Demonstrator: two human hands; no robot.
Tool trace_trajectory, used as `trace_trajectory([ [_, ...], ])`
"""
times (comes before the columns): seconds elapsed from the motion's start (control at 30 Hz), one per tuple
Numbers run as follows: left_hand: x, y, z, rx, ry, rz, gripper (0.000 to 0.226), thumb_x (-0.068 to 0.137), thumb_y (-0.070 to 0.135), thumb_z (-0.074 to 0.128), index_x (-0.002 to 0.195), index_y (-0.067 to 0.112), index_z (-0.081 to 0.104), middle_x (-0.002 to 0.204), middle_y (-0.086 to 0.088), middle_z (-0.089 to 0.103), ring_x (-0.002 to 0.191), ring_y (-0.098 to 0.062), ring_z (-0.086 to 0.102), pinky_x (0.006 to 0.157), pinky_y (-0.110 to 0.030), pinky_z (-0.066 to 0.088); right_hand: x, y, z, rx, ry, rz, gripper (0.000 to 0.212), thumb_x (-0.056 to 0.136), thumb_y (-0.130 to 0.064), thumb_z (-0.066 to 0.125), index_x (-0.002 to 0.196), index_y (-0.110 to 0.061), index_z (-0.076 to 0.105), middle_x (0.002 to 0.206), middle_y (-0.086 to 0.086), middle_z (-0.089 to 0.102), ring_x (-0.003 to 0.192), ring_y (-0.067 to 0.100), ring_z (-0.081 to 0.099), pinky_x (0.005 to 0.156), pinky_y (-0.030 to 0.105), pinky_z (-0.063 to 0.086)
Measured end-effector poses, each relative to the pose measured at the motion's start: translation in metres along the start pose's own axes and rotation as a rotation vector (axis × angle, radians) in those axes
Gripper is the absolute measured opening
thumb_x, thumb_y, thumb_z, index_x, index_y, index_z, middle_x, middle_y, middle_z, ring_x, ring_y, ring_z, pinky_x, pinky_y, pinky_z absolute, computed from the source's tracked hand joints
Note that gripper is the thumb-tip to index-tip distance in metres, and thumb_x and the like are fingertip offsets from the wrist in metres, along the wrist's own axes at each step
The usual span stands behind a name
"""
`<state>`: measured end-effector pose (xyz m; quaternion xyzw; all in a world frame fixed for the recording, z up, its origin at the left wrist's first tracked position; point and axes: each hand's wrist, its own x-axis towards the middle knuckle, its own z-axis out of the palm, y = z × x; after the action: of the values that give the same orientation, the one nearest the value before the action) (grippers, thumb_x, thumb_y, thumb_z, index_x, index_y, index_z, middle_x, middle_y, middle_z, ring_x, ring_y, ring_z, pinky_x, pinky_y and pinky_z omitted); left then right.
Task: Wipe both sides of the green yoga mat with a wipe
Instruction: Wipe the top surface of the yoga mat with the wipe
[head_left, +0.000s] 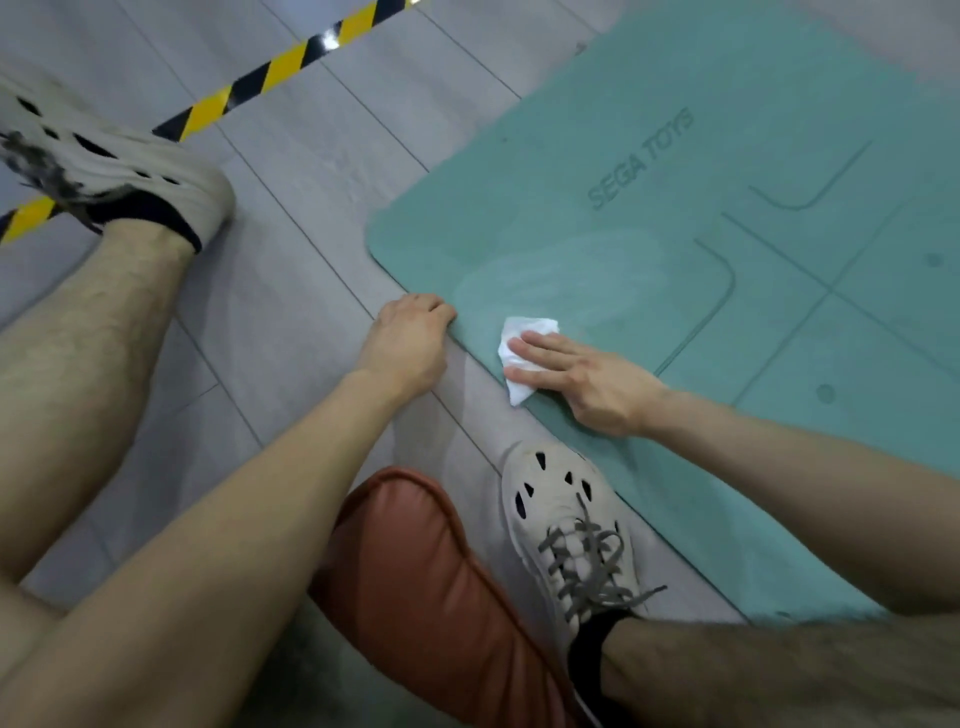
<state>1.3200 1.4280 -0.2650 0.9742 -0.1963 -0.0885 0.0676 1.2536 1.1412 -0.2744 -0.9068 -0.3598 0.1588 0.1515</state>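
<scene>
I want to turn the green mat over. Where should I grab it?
Probably the green yoga mat is best gripped by its thin near edge, close to the rounded corner, coming from the bare floor side. It lies flat, so only the rim lets fingers curl round it. The left hand holds there now, while the right hand presses the wipe flat.
</scene>
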Motion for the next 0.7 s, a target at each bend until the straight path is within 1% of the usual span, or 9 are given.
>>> trace_trajectory([
  [0.13,0.022,0.029,0.010,-0.013,0.037,0.104,0.040,0.087,0.012,0.054,0.124,0.022,0.067,0.120,-0.005,0.062,0.114,-0.034,0.058,0.096,-0.047,0.051,-0.101,0.009,0.014,-0.024,0.048,0.137,0.089,0.082,0.010,0.046,0.164,-0.023,0.039,0.176,-0.005,0.017,0.164,0.014,0.007,0.133,0.043,0.018],
  [0.23,0.031,0.045,0.016,-0.009,-0.017,0.158,0.041,0.088,0.009,0.053,0.126,0.023,0.064,0.119,-0.004,0.057,0.114,-0.032,0.054,0.092,-0.047,0.052,-0.138,0.016,0.016,-0.063,0.026,0.169,0.088,0.083,0.008,0.044,0.165,-0.025,0.037,0.177,-0.005,0.017,0.164,0.016,0.011,0.131,0.045,0.024],
  [0.27,0.033,0.047,0.015,-0.014,-0.052,0.164,0.044,0.087,0.008,0.053,0.127,0.024,0.063,0.121,-0.003,0.055,0.116,-0.031,0.053,0.092,-0.047,0.052,-0.140,0.019,0.015,-0.070,0.020,0.165,0.087,0.085,0.006,0.041,0.165,-0.026,0.036,0.177,-0.005,0.016,0.164,0.016,0.010,0.131,0.044,0.024],
  [0.33,0.038,0.051,0.009,-0.023,-0.135,0.172,0.050,0.087,0.006,0.053,0.132,0.026,0.061,0.126,-0.001,0.053,0.121,-0.029,0.051,0.095,-0.048,0.052,-0.125,0.029,0.009,-0.080,0.022,0.168,0.084,0.087,-0.001,0.029,0.167,-0.027,0.031,0.177,-0.005,0.014,0.164,0.016,0.008,0.131,0.043,0.022],
  [0.4,0.041,0.058,0.000,-0.030,-0.205,0.168,0.054,0.088,0.007,0.053,0.138,0.026,0.060,0.131,-0.002,0.052,0.125,-0.029,0.048,0.099,-0.049,0.051,-0.088,0.043,-0.002,-0.063,0.057,0.215,0.083,0.088,-0.004,0.022,0.168,-0.027,0.027,0.177,-0.004,0.013,0.164,0.015,0.006,0.132,0.040,0.019],
  [0.5,0.042,0.065,-0.009,-0.049,-0.230,0.135,0.054,0.090,0.007,0.053,0.141,0.022,0.061,0.135,-0.004,0.051,0.125,-0.029,0.048,0.104,-0.048,0.049,-0.015,0.052,-0.017,0.023,0.095,0.323,0.081,0.093,0.003,0.035,0.168,-0.025,0.028,0.177,0.002,0.013,0.164,0.022,0.008,0.133,0.041,0.016],
  [0.57,0.040,0.062,-0.010,-0.062,-0.224,0.099,0.052,0.089,0.007,0.053,0.138,0.020,0.064,0.132,-0.005,0.052,0.123,-0.030,0.049,0.104,-0.047,0.049,0.005,0.045,-0.014,0.055,0.103,0.333,0.081,0.092,0.006,0.040,0.167,-0.024,0.030,0.177,0.005,0.014,0.164,0.025,0.009,0.133,0.041,0.013],
  [0.63,0.039,0.058,-0.009,-0.055,-0.229,0.063,0.050,0.087,0.007,0.053,0.133,0.020,0.066,0.129,-0.005,0.052,0.121,-0.030,0.050,0.103,-0.048,0.050,-0.014,0.036,-0.004,0.055,0.100,0.289,0.082,0.091,0.008,0.042,0.167,-0.023,0.032,0.176,0.001,0.016,0.164,0.021,0.009,0.133,0.037,0.010],
  [0.7,0.041,0.056,-0.010,-0.029,-0.219,0.050,0.046,0.087,0.007,0.052,0.128,0.021,0.068,0.126,-0.005,0.053,0.120,-0.031,0.051,0.102,-0.049,0.051,-0.056,0.033,0.008,0.072,0.159,0.293,0.079,0.093,0.010,0.044,0.165,-0.023,0.037,0.175,-0.002,0.021,0.164,0.017,0.012,0.133,0.037,0.012],
])
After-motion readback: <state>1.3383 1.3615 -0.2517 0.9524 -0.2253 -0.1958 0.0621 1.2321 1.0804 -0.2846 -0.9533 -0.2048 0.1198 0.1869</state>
